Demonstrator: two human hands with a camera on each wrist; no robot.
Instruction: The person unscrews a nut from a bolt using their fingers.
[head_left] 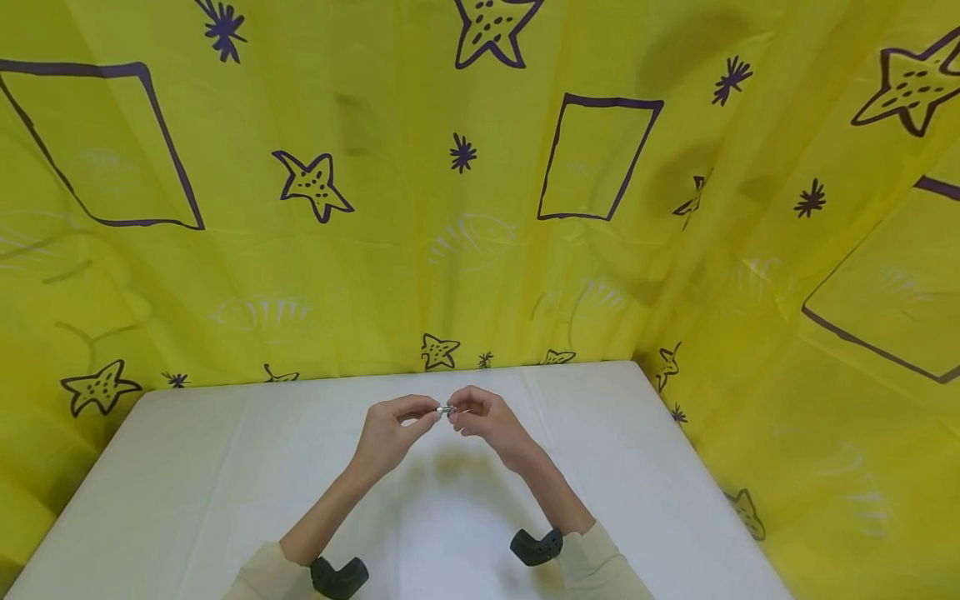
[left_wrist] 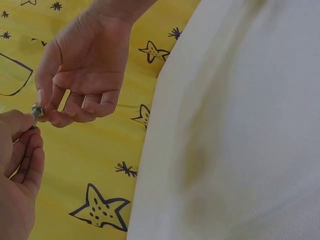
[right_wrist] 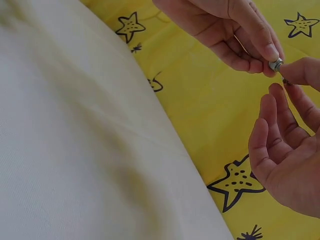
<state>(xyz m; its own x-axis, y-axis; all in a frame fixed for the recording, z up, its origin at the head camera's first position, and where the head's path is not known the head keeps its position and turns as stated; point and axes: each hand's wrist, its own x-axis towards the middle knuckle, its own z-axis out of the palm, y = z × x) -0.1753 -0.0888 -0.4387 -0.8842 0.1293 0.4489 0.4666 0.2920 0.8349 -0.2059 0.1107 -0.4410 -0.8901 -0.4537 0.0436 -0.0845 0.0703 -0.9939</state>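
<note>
A small silver metal bolt (head_left: pixel 446 410) is held in the air over the far part of the table, between both hands. My left hand (head_left: pixel 392 433) pinches one end of it between thumb and fingertips. From the other side, my right hand (head_left: pixel 491 423) pinches a small hex-shaped nut (left_wrist: pixel 37 109) at the opposite end, the remaining fingers loosely bent. In the right wrist view, a rounded silver part (right_wrist: pixel 275 64) shows at the left thumb tip. Fingertips hide much of the metal.
Below the hands lies a white-covered table (head_left: pixel 225 467). A yellow curtain (head_left: pixel 390 275) with starfish and fish drawings hangs behind it and along its right side. Dark wrist mounts (head_left: pixel 537 547) sit at both sleeves.
</note>
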